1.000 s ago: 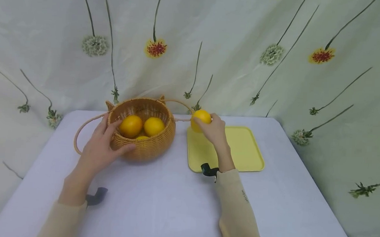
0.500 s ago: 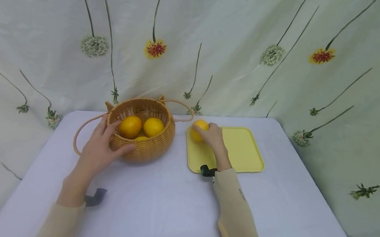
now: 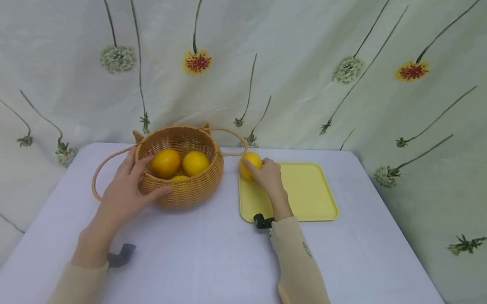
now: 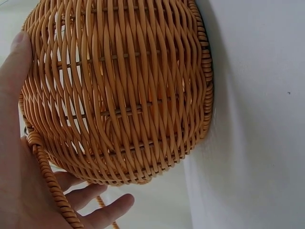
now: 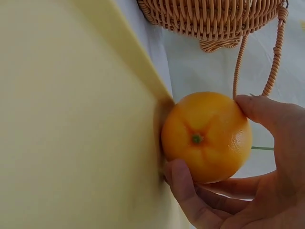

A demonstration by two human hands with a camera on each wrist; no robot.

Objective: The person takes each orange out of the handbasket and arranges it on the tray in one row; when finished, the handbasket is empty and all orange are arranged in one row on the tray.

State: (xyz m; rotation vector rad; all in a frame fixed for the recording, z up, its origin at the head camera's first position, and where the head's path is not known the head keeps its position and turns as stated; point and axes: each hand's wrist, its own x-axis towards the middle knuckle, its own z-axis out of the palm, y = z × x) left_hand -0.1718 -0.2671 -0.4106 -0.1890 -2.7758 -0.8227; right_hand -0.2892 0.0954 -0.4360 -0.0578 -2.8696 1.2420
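Note:
My right hand (image 3: 270, 176) holds an orange (image 5: 207, 138) between thumb and fingers at the far left corner of the yellow tray (image 3: 307, 191). In the right wrist view the orange's green stem end faces the camera and its side meets the tray surface. A woven wicker basket (image 3: 188, 192) stands left of the tray. My left hand (image 3: 123, 192) grips its left side, thumb along the front and fingers at the rim. Inside lie an orange (image 3: 166, 163), a second orange (image 3: 196, 163) and a third orange (image 3: 180, 178), mostly hidden by the front rim.
Two loop handles stick out from the basket, the left handle (image 3: 95, 182) beside my left hand and the right handle (image 3: 247, 145) reaching towards the tray. A white cloth (image 3: 206, 259) covers the table. Behind it hangs a flower-print curtain (image 3: 303, 82).
My right hand has lowered the orange from above the tray's far edge down to its far left corner, then shifted slightly left. The left hand keeps its place on the basket.

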